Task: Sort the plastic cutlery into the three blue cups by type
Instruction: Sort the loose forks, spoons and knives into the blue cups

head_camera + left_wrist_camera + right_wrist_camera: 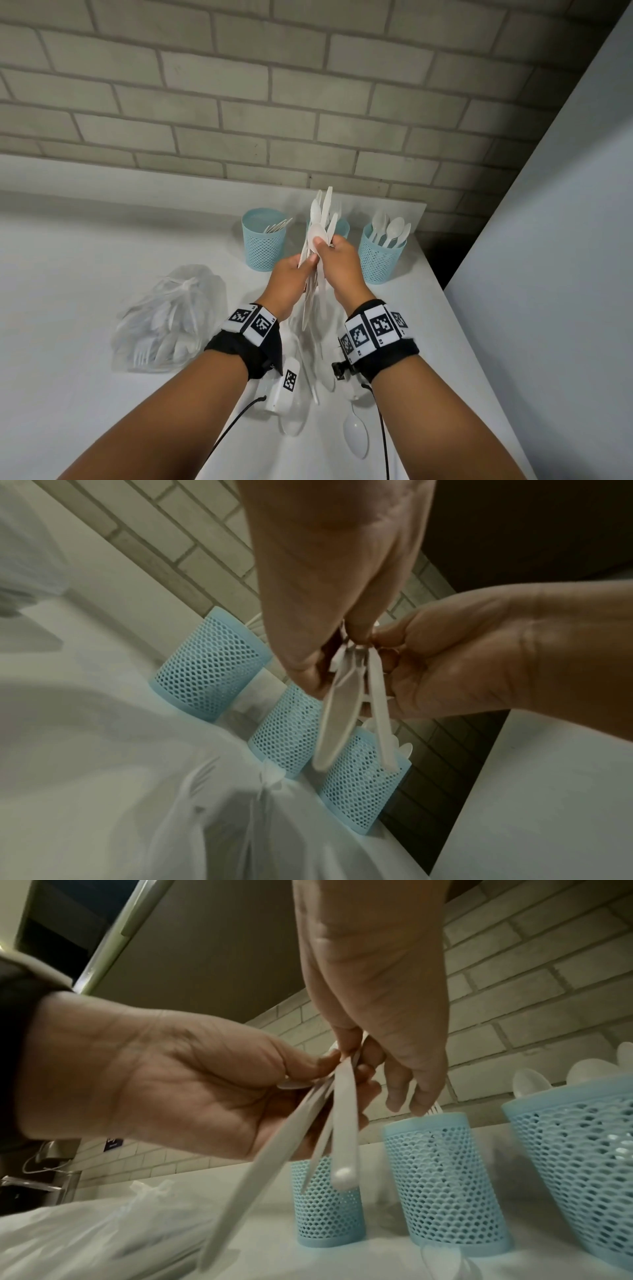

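Observation:
Both hands hold one upright bundle of white plastic cutlery [320, 219] above the white counter, in front of the middle blue mesh cup [340, 228]. My left hand [306, 262] grips the bundle from the left. My right hand [323, 245] pinches it from the right, thumb on a spoon bowl. The handles [342, 710] hang down below the fingers and fan out [339, 1137]. The left cup [263, 240] holds a few white pieces. The right cup [382, 257] holds several spoons. Fork tines [435, 1110] show at the middle cup's rim.
A knotted clear bag [168, 315] full of more cutlery lies on the counter to the left. Loose spoons [356, 435] lie on the counter under my wrists. A brick wall runs behind the cups. The counter [479, 342] ends at a white panel on the right.

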Tool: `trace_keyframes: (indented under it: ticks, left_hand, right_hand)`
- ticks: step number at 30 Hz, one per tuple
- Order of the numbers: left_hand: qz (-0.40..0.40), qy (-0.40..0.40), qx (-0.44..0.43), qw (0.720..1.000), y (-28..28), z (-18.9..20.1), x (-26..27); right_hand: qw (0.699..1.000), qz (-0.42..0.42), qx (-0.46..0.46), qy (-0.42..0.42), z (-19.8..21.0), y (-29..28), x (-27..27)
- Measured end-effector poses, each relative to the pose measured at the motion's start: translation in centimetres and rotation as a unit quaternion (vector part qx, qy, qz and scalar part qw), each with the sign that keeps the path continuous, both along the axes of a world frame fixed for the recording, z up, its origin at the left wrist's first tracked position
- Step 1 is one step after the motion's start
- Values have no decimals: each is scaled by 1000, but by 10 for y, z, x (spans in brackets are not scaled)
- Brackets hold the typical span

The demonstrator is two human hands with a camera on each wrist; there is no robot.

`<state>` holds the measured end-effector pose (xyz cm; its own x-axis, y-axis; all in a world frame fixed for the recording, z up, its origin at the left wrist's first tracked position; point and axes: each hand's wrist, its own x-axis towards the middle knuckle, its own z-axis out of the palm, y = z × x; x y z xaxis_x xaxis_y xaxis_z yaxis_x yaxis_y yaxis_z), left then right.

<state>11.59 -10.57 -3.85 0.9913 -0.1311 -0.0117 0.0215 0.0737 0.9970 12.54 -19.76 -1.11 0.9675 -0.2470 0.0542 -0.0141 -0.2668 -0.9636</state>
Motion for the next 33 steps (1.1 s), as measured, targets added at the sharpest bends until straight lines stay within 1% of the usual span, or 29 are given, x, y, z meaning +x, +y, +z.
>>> trace_keyframes:
  ticks: [4, 8, 11, 15, 18, 21, 23, 25, 27, 29, 33]
  left_hand:
    - [-43, -10, -17, 999, -1, 2, -3]
    - [-70, 2, -27, 997, 0, -1, -3]
    - [-80, 7, -21, 997, 0, 0, -5]
    - [-90, 42, -13, 995, 0, 0, -9]
    - [-114, 68, -17, 991, 0, 2, -12]
    - [-109, 88, 5, 990, 0, 2, -14]
    - [-112, 95, 20, 989, 3, 0, -16]
    - [-110, 99, 31, 988, 6, -3, -17]
    - [-106, 101, 41, 988, 10, -7, -17]
    - [-106, 94, 58, 988, 14, -10, -17]
    - [-94, 72, 89, 989, 13, -11, -20]
  right_hand:
    - [999, 17, 25, 22, -1, 0, 2]
    - [998, 38, 25, 41, -4, -2, 1]
    - [998, 39, 27, 27, -3, -7, 1]
    - [999, -27, -29, -30, -4, -13, 7]
    - [996, -62, -44, -36, -9, -19, 13]
    - [993, -82, -67, -45, -9, -29, 19]
    - [989, -116, -77, -53, -4, -36, 22]
    - [983, -163, -40, -77, 2, -44, 24]
    - [977, -181, 39, -105, 7, -49, 25]
    - [977, -166, 86, -99, 7, -50, 27]
    - [998, -50, 24, -1, 1, -38, 23]
